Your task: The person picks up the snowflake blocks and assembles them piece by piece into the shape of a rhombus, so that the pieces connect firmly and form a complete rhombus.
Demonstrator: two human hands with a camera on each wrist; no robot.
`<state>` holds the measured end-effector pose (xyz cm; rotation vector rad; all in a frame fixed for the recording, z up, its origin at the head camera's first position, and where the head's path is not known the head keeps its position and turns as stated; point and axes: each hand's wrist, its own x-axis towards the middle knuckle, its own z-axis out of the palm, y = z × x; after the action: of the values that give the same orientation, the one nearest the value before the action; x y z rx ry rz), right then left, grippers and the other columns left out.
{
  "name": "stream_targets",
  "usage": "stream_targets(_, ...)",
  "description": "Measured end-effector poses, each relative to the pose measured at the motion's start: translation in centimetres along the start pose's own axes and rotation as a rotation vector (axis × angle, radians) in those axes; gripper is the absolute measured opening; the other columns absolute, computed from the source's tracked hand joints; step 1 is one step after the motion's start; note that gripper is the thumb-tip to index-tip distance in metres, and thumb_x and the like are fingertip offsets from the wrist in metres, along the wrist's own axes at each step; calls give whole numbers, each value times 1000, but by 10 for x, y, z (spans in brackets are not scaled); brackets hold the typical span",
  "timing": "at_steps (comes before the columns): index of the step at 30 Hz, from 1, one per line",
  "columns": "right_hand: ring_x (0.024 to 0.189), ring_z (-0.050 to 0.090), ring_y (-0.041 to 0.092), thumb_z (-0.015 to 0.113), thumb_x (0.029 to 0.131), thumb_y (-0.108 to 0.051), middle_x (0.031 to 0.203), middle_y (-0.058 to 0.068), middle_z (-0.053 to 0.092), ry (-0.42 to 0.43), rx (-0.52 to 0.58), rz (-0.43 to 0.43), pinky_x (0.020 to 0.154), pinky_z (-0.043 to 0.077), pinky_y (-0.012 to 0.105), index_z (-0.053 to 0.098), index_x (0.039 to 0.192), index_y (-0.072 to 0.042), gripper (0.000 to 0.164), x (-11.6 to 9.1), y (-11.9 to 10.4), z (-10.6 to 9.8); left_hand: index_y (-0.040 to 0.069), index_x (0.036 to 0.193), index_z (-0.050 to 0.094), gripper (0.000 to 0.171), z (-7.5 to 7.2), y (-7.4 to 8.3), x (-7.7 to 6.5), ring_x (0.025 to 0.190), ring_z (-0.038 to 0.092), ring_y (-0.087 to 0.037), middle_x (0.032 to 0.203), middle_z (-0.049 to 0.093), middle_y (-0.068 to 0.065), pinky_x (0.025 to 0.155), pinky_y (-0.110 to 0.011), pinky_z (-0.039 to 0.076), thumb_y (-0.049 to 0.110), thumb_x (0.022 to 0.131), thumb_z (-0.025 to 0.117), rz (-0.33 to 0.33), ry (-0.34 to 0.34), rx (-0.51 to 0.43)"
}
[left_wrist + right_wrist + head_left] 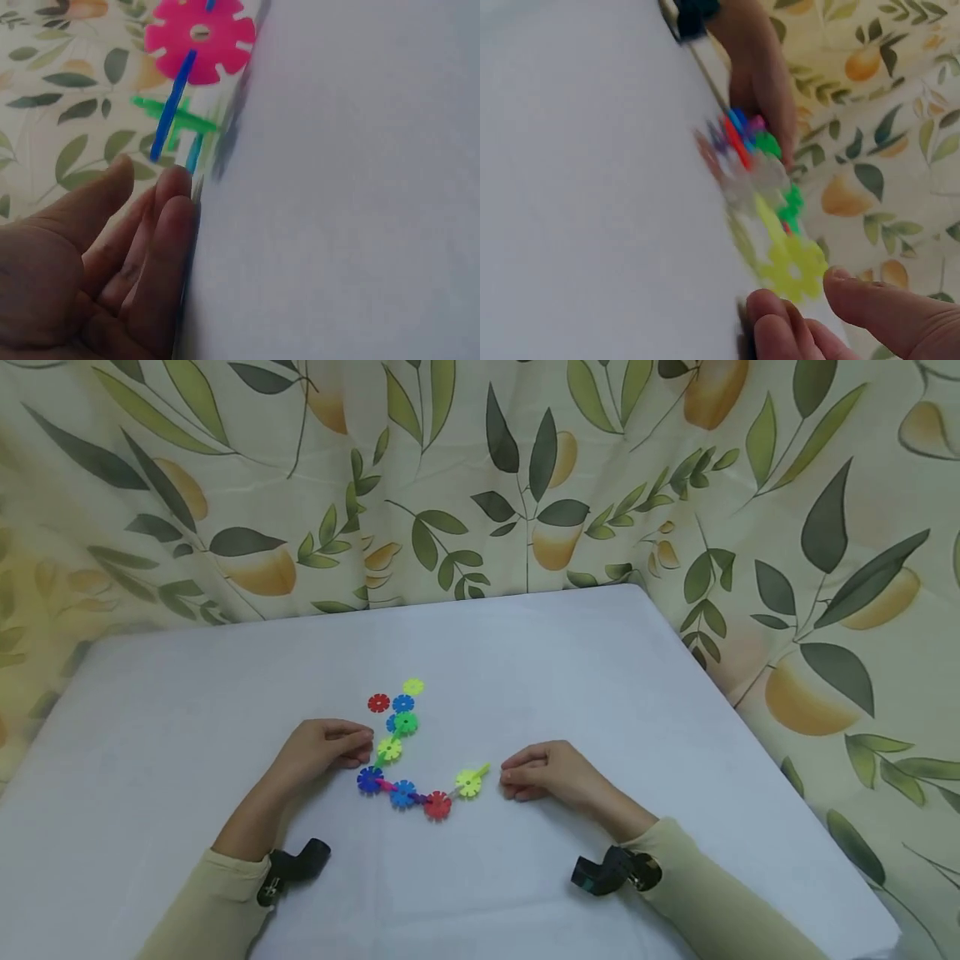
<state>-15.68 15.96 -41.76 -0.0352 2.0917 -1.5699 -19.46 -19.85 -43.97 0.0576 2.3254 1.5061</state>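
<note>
Notched plastic discs are linked into a curved chain on the table. It runs from a green disc past a dark blue disc and a red disc to a yellow disc. My left hand is just left of the chain, its thumb apart from its fingers and nothing between them. A pink disc and an edge-on blue disc show beyond its fingertips. My right hand is right of the yellow end, thumb and fingers apart, holding nothing.
Near the chain's far end lie a red disc, a blue disc and a yellow disc. The white-covered table borders a curtain printed with leaves and fruit. Each wrist carries a black camera.
</note>
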Motion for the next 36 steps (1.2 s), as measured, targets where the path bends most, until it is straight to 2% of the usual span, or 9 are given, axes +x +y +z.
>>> stream_targets(4,77,74,18,72,89,-11,89,16,75,-40,78,-6,72,60,32,66,109,10,30,-3,3,23,-1,115,70,40,4,2,4,78,72,-13,91,75,-8,73,-25,58,32,92,71,-38,17,61)
stream_targets(9,72,74,19,74,87,-9,85,16,75,23,84,-21,67,60,32,67,104,8,26,5,1,38,1,114,71,39,11,5,0,76,70,-13,91,76,-7,73,-25,57,32,90,72,-81,42,76)
stream_targets(16,72,73,18,72,86,-5,82,16,75,42,83,-12,70,60,31,66,103,9,23,17,-2,34,-2,111,71,37,22,6,-16,73,71,-13,86,75,-7,71,-25,58,28,90,73,-109,58,24)
stream_targets(21,73,74,17,70,89,-5,87,18,75,23,71,-12,71,59,30,66,108,10,25,24,-5,29,-1,111,71,34,21,2,-24,73,72,-14,84,75,-7,71,-23,57,28,92,71,-135,66,19)
stream_targets(24,74,74,17,70,89,-5,88,19,75,16,69,-13,71,59,30,66,110,11,27,26,-5,28,-2,113,70,35,18,1,-21,76,72,-13,90,76,-9,73,-24,58,27,93,69,-132,98,-23)
stream_targets(28,73,74,17,71,88,-6,88,19,75,5,60,-28,71,59,30,66,109,11,27,26,-5,29,-4,118,67,42,15,2,-11,80,73,-13,101,75,-13,74,-24,57,29,93,69,-105,111,-55)
stream_targets(32,72,74,17,72,87,-5,86,18,75,-2,70,-42,70,59,30,67,105,10,24,28,-4,35,-3,118,68,42,17,5,-2,79,72,-13,100,75,-12,73,-24,57,31,93,69,-87,112,-11)
stream_targets(36,72,74,18,72,87,-5,85,16,75,-4,71,-45,69,59,30,68,102,8,20,28,-3,43,-1,115,70,38,17,7,0,76,70,-12,94,75,-9,72,-25,57,29,92,70,-86,104,36)
